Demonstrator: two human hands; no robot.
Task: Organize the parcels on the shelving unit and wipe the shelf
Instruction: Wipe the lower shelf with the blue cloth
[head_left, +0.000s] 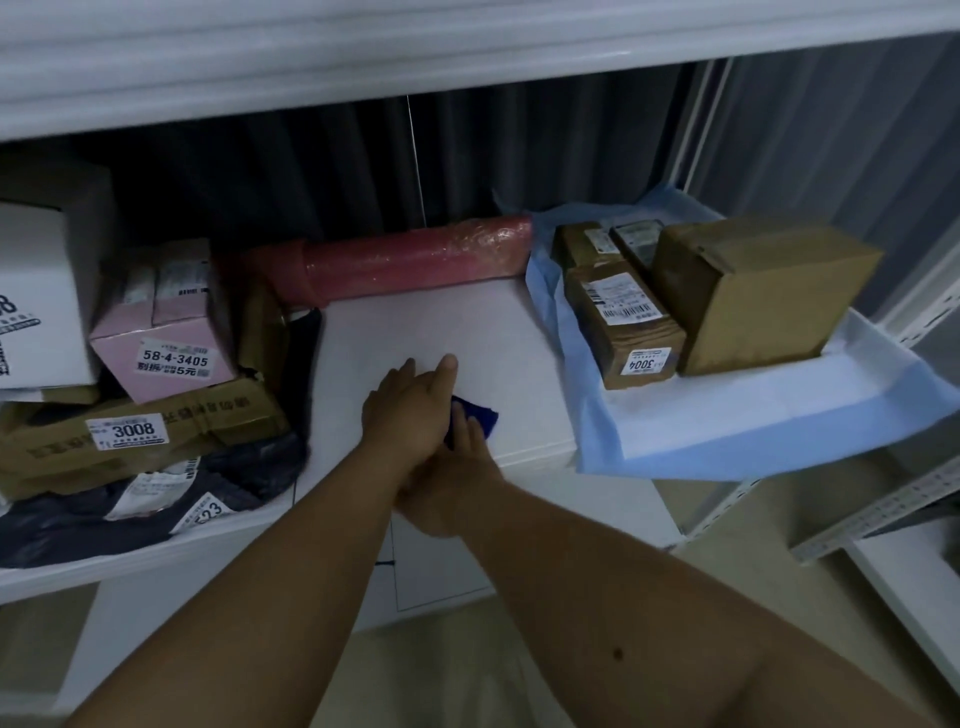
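We see the white shelf (431, 322) stretching out under and beyond our hands, bare in the middle where they rest. Left of our hands sits a heap of parcels: a white box (36, 306) at the far left, a pink box (166, 332) tilted beside it, a flat brown box (140, 431) marked 3008 beneath, and a dark bag (130, 514) lying at the shelf's near edge. Beyond our hands a red roll (410, 260) lies along the back. To the right, a blue sheet (727, 426) carries a big brown box (758, 296) and, just beside it, a slimmer box (623, 322) marked 3004, with two small parcels behind. Our left hand (410, 410) lies flat, fingers out, crossing over the right hand (457, 478). The right hand grips a blue cloth (478, 415), which touches the shelf just right of the left hand.
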